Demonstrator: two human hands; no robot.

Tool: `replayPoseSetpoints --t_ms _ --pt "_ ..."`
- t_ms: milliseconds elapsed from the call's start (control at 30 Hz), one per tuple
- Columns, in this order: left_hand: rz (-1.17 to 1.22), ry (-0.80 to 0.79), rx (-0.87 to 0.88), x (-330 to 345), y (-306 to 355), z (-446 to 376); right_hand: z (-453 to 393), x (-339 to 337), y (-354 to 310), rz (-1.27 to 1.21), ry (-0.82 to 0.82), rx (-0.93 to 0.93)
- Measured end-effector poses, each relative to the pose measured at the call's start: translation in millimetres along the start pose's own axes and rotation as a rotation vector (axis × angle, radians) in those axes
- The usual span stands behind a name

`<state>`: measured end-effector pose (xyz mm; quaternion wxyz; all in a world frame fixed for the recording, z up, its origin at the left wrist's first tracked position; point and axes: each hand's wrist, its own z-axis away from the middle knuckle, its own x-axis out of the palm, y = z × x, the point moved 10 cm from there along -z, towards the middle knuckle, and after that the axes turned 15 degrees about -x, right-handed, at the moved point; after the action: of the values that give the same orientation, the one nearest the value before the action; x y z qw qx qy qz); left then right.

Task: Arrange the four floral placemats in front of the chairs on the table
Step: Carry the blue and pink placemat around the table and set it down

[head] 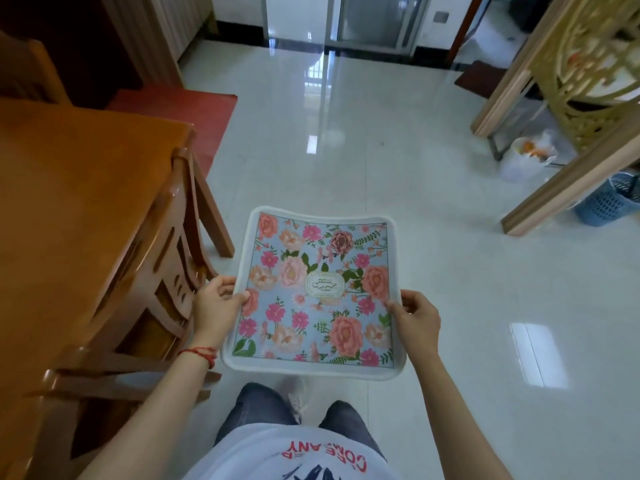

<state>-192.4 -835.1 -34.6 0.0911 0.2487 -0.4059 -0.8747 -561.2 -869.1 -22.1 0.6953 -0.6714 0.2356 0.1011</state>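
Two hands carry a floral placemat point(317, 292) over the floor, off the table's edge.

Left hand point(216, 304) pinches the mat's left edge, thumb on top, fingers under; right hand point(415, 315) pinches the right edge the same way. Mat held roughly flat, face up, long axis running away from the body; whether more mats are stacked beneath, cannot tell. Wooden table point(69, 202) lies left of the mat, a chair point(166, 271) tucked against its near side, chair back just beside the left hand. Visible tabletop shows no mats. Judgement: the placement calls for a swing leftward over the chair back; left hand is nearer the table and likely leads.
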Motion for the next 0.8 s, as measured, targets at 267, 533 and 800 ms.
replayPoseSetpoints --t_ms 267,533,800 --pt "0.031 0.07 -0.076 0 40 -53 -94 38 -29 0.011 -0.088 -0.065" --pt "0.14 0.241 -0.147 -4 61 -75 -191 87 -62 0.003 -0.291 -0.182" --pt "0.323 0.467 -0.217 -11 63 -55 -257 140 -106 -0.007 -0.537 -0.343"
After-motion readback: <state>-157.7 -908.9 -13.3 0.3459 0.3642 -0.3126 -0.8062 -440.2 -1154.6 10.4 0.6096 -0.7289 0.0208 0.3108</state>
